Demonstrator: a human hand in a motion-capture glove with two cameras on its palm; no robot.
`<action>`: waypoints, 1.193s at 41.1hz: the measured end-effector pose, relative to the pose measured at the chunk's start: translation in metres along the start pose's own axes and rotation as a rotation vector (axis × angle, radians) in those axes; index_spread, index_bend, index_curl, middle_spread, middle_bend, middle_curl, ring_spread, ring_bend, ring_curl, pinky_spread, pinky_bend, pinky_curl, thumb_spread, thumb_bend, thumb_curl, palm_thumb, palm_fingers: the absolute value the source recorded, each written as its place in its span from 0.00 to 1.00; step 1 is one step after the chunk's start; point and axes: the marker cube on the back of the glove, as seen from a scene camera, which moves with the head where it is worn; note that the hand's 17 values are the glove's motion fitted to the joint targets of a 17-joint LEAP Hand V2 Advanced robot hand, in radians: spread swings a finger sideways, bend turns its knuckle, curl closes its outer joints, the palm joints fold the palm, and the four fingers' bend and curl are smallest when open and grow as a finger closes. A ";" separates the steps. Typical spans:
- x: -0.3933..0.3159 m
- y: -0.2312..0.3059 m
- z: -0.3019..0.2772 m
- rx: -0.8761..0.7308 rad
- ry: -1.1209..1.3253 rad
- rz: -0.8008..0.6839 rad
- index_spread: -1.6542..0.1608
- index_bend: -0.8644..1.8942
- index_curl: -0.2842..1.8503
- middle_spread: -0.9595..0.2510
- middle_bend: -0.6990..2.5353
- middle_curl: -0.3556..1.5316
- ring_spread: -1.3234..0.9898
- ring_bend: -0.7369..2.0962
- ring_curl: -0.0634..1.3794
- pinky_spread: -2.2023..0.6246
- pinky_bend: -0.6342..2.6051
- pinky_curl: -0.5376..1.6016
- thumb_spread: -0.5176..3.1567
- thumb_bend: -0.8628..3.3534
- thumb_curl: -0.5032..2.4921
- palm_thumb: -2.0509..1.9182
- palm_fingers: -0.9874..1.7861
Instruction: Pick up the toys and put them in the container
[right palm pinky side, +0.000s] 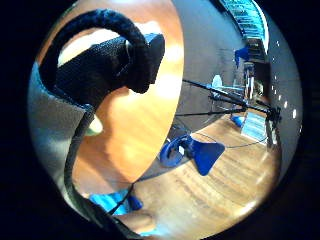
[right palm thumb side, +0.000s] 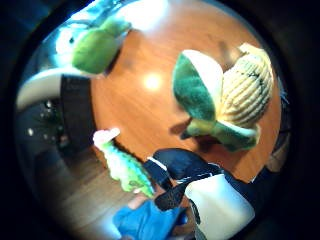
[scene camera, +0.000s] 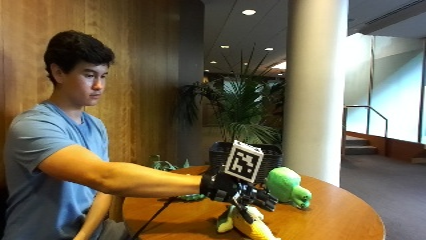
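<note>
Right now the gloved right hand (scene camera: 223, 187) hangs over the round bench (scene camera: 333, 210), seemingly reaching for a toy; whether its fingers are spread or curled I cannot tell. Below the palm lies a plush corn cob (right palm thumb side: 225, 97), with a green plush toy (scene camera: 287, 186) just beyond and a small green dinosaur (right palm thumb side: 122, 165) at the bench edge. Next, I judge, it must lower onto the corn and close; the dark basket (scene camera: 266, 152) stands behind, its inside hidden.

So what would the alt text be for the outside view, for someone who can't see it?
A person seated at a round wooden table reaches their gloved right hand out above a yellow and green plush corn toy. A green plush toy sits just beyond the hand, and a dark basket stands behind it.
</note>
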 end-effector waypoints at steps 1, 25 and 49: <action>0.001 -0.002 0.005 -0.013 0.014 0.003 0.75 0.34 0.20 0.81 0.25 0.30 0.59 0.32 0.18 0.81 0.60 0.44 0.39 0.19 0.24 0.51 0.26; -0.012 -0.026 0.043 -0.012 -0.044 -0.058 0.73 0.42 0.24 0.77 0.30 0.33 0.57 0.35 0.20 0.77 0.55 0.41 0.41 0.20 0.25 0.52 0.41; -0.013 -0.001 -0.012 0.259 -0.068 0.094 0.72 0.47 0.31 0.51 0.41 0.45 0.41 0.55 0.35 0.64 0.51 0.42 0.40 0.28 0.36 0.69 0.73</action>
